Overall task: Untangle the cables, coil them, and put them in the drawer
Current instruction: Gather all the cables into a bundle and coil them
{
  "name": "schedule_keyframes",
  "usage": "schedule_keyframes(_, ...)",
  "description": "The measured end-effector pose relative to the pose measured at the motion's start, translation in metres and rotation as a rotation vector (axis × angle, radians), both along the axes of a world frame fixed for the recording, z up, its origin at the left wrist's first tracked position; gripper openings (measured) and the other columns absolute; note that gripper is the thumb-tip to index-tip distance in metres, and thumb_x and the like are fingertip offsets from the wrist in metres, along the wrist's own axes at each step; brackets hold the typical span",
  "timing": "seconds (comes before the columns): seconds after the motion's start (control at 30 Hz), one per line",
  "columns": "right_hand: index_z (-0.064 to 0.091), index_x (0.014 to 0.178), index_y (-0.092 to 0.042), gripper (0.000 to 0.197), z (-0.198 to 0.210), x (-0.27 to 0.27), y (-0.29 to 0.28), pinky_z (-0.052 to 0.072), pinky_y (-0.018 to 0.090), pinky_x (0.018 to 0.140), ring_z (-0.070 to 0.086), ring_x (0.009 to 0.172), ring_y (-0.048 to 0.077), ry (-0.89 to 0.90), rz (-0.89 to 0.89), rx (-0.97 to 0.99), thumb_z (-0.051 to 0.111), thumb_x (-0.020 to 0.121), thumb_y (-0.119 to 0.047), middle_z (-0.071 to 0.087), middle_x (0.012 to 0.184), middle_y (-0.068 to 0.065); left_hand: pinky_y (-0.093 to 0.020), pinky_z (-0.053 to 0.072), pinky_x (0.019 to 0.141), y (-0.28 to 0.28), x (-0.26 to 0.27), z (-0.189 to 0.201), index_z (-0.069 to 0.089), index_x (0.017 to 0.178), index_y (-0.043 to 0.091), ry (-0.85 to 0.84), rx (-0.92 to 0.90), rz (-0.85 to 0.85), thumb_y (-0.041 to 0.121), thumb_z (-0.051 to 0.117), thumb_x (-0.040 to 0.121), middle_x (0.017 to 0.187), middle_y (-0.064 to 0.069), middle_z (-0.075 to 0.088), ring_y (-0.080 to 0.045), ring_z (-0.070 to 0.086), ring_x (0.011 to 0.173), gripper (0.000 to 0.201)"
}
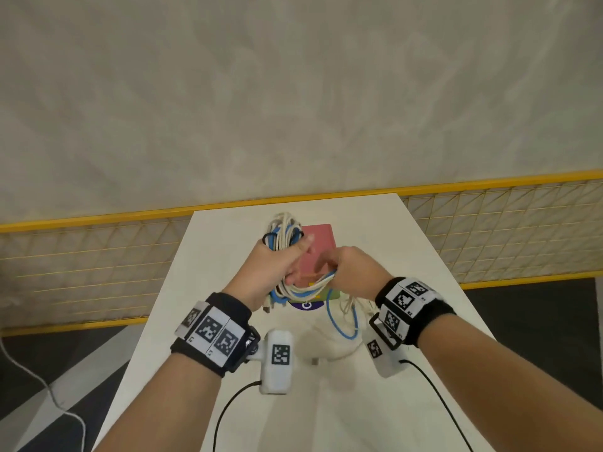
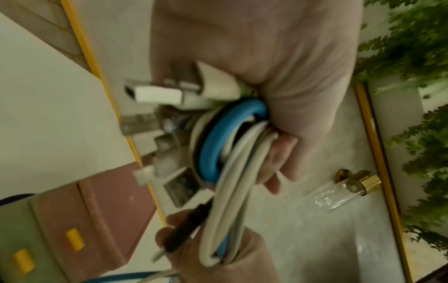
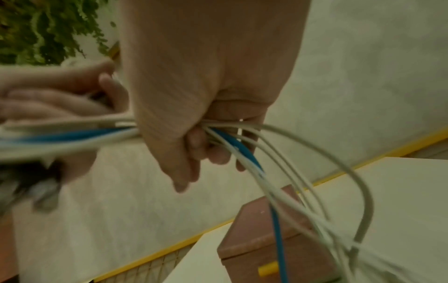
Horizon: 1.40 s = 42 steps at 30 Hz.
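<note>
A bundle of white, blue and black cables [image 1: 283, 236] is wound in loops that my left hand [image 1: 277, 261] grips above the table. In the left wrist view the coil [image 2: 218, 145] sits in my fist, with several plugs [image 2: 155, 93] sticking out. My right hand [image 1: 350, 270] grips the trailing strands [image 3: 242, 145] just right of the coil. Loose blue and white cable [image 1: 342, 318] hangs from it onto the table. A pink drawer box [image 1: 318, 247] with yellow handles [image 3: 267, 268] stands under both hands.
The narrow white table [image 1: 408, 256] has its far edge by a yellow-framed mesh fence [image 1: 505, 223]. A purple disc [image 1: 306, 305] lies under the box's near side. A white cord [image 1: 49, 393] lies on the dark floor at left.
</note>
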State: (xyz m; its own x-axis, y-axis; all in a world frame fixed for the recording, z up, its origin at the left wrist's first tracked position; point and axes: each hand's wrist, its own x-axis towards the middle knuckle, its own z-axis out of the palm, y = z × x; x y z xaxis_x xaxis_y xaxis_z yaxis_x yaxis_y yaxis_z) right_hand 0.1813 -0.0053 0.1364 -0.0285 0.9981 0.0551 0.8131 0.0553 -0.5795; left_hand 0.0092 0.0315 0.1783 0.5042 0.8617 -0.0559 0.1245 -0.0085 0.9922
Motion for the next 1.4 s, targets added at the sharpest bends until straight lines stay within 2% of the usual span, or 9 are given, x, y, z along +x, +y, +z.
schedule_keyframes(0.1,0.055,0.108,-0.02,0.037,0.0,-0.004,0.008,0.049,0.035,0.061,0.055,0.065,0.021,-0.068,-0.031,0.078,0.065,0.075,-0.006,0.058,0.071,0.0,-0.03,0.037,0.058,-0.003,-0.001,-0.008,0.054,0.054,0.02,0.099,-0.064,0.013,0.04,0.074,0.084,0.045,0.003,0.034,-0.015,0.031,0.042,0.041)
schedule_keyframes(0.23,0.036,0.13,-0.021,0.06,-0.002,-0.014,0.01,0.054,0.044,0.066,0.064,0.069,0.026,0.075,0.01,0.133,0.064,0.077,-0.012,0.067,0.078,0.01,-0.023,0.037,0.046,-0.006,0.003,-0.014,0.058,0.067,0.015,0.292,0.009,-0.116,0.042,0.082,0.073,0.048,0.002,0.047,-0.014,0.04,0.041,0.037)
schedule_keyframes(0.43,0.017,0.145,-0.03,0.098,0.01,-0.006,0.003,0.053,0.021,0.075,0.063,0.079,0.01,0.204,0.19,-0.008,0.075,0.07,-0.003,0.063,0.09,-0.004,-0.012,0.036,0.04,-0.011,0.003,-0.019,0.063,0.071,0.015,0.327,0.009,-0.19,0.011,0.081,0.076,0.044,0.011,0.058,-0.002,0.048,0.034,0.019)
schedule_keyframes(0.57,0.044,0.133,-0.018,0.075,0.014,0.006,-0.002,0.051,0.021,0.08,0.061,0.089,0.009,0.205,0.21,-0.094,0.079,0.069,-0.004,0.063,0.109,-0.002,-0.016,0.049,0.056,-0.01,0.002,-0.018,0.072,0.084,0.018,0.331,0.057,-0.181,0.016,0.081,0.076,0.068,0.006,0.073,-0.005,0.067,0.058,0.013)
schedule_keyframes(0.77,0.059,0.101,-0.008,0.015,-0.008,0.041,-0.016,0.05,0.036,0.076,0.061,0.074,0.022,0.192,0.092,-0.176,0.059,0.092,-0.021,0.066,0.086,0.012,-0.031,0.054,0.076,0.004,-0.009,-0.015,0.072,0.09,0.004,0.279,0.02,-0.093,0.028,0.067,0.091,0.083,-0.01,0.074,-0.025,0.069,0.076,0.025)
schedule_keyframes(1.03,0.039,0.091,-0.038,0.019,-0.009,0.005,-0.028,0.053,0.028,0.057,0.049,0.047,0.002,0.37,-0.055,0.034,0.033,0.102,-0.024,0.045,0.066,-0.007,-0.022,0.043,0.052,0.002,0.011,-0.024,0.058,0.073,0.014,0.185,0.003,0.172,0.051,0.068,0.084,0.057,-0.004,0.055,-0.015,0.051,0.05,0.04)
schedule_keyframes(1.2,0.04,0.122,-0.009,0.028,-0.001,-0.013,-0.021,0.051,0.046,0.061,0.058,0.059,0.03,0.137,-0.047,0.104,0.032,0.102,-0.027,0.062,0.075,0.019,-0.015,0.048,0.053,-0.006,0.024,-0.027,0.06,0.093,0.011,0.022,-0.043,0.169,0.052,0.073,0.076,0.069,0.005,0.066,-0.005,0.064,0.059,0.046)
schedule_keyframes(1.3,0.035,0.128,-0.006,0.031,-0.004,-0.019,-0.022,0.048,0.045,0.058,0.057,0.061,0.031,-0.039,0.011,0.098,0.032,0.101,-0.022,0.059,0.069,0.011,-0.031,0.057,0.072,-0.01,0.033,-0.021,0.057,0.113,0.014,0.001,-0.135,0.189,0.056,0.082,0.064,0.098,-0.006,0.071,-0.016,0.07,0.087,0.069)
schedule_keyframes(1.4,0.04,0.12,-0.004,0.028,-0.003,-0.029,-0.025,0.042,0.045,0.053,0.051,0.053,0.031,-0.108,0.037,0.138,0.034,0.101,-0.023,0.045,0.058,0.002,-0.031,0.056,0.069,-0.012,0.039,-0.019,0.063,0.1,0.012,-0.065,-0.147,0.287,0.03,0.082,0.072,0.084,-0.004,0.07,-0.018,0.068,0.078,0.038)
